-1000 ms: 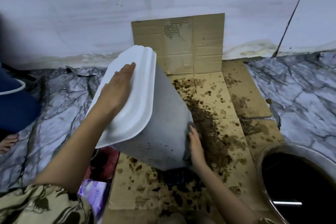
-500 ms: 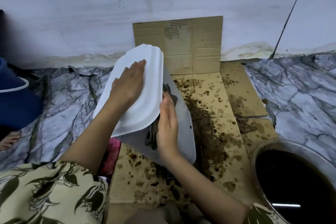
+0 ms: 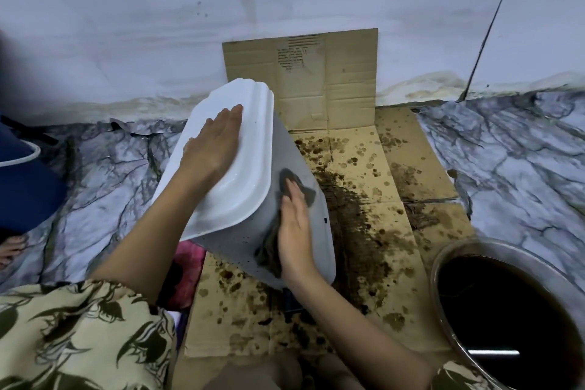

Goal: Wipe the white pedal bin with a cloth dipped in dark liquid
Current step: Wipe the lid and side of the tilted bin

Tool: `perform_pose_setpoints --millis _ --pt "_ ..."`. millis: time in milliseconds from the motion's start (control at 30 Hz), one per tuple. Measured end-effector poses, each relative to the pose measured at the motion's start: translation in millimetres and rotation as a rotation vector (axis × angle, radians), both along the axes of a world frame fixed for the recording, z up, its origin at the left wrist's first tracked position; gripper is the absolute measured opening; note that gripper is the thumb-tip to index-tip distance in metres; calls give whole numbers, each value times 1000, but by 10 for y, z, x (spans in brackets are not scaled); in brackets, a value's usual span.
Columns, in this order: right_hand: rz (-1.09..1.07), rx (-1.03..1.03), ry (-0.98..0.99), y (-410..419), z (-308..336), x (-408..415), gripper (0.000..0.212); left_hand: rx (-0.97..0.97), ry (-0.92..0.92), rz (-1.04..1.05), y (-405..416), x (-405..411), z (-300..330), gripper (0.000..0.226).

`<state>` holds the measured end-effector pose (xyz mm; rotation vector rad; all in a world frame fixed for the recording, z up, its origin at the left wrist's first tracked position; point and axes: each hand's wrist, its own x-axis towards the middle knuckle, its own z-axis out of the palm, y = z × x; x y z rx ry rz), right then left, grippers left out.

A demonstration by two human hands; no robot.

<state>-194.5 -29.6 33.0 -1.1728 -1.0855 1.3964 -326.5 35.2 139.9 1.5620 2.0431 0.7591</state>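
Observation:
The white pedal bin stands tilted toward me on stained cardboard, its lid shut and facing me. My left hand lies flat on the lid with straight fingers. My right hand presses a dark wet cloth against the bin's grey side just below the lid's rim, fingers straight. Part of the cloth shows above the fingertips and part hangs beside my wrist. A metal bowl of dark liquid sits at the lower right.
Flattened cardboard spotted with dark drips covers the floor under the bin and stands up against the white wall. Marble-patterned floor lies on both sides. A blue object is at the far left. A pink item lies under the bin's left side.
My right hand came up from the bin's lower right edge to its side below the lid and now presses the cloth a little lower and to the right. The left hand stays on the lid.

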Motion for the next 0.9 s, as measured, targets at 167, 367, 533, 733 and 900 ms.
perform_pose_setpoints --millis 167,367,533,733,900 --pt "90 138 -53 -94 -228 132 43 12 -94 45 -97 -87 37 48" --pt "-55 -408 -179 -150 -1250 597 54 -29 -183 99 -166 -149 90 53" --pt "-129 -303 -257 -13 -810 269 48 -1 -117 50 -173 -107 124 47" --pt "207 121 -140 620 173 -241 45 3 -116 42 -184 -160 91 46" --pt "146 -42 -227 968 -237 -62 64 5 -76 29 -152 -167 57 46"
